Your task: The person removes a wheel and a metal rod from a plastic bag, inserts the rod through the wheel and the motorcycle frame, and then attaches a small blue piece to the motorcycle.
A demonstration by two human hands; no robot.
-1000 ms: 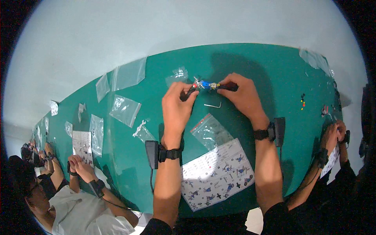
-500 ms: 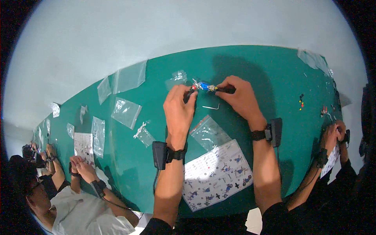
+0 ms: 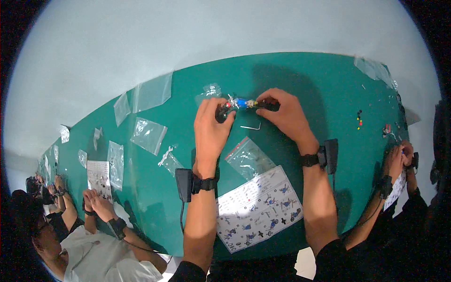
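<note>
A small toy motorcycle model point(image 3: 240, 103) with blue and red parts and black wheels is held between both hands over the green table point(image 3: 324, 84). My left hand point(image 3: 211, 129) grips its left end by a black wheel. Its right end is pinched by my right hand point(image 3: 284, 115). Just below the model, a metal hex key point(image 3: 251, 126) lies on the table. An instruction sheet point(image 3: 258, 209) with printed pictures lies near the front edge between my forearms, beside an empty zip bag point(image 3: 249, 160).
Several clear plastic bags point(image 3: 150, 134) lie across the left of the table, one point(image 3: 210, 90) just behind the model. Small coloured parts point(image 3: 359, 120) lie to the right. Another person's hands point(image 3: 399, 160) work at the right edge; other people sit at the left point(image 3: 96, 207).
Both hands and the model have kept nearly the same place; the view shifted slightly. My left fingers have closed more around the wheel at the model's left end.
</note>
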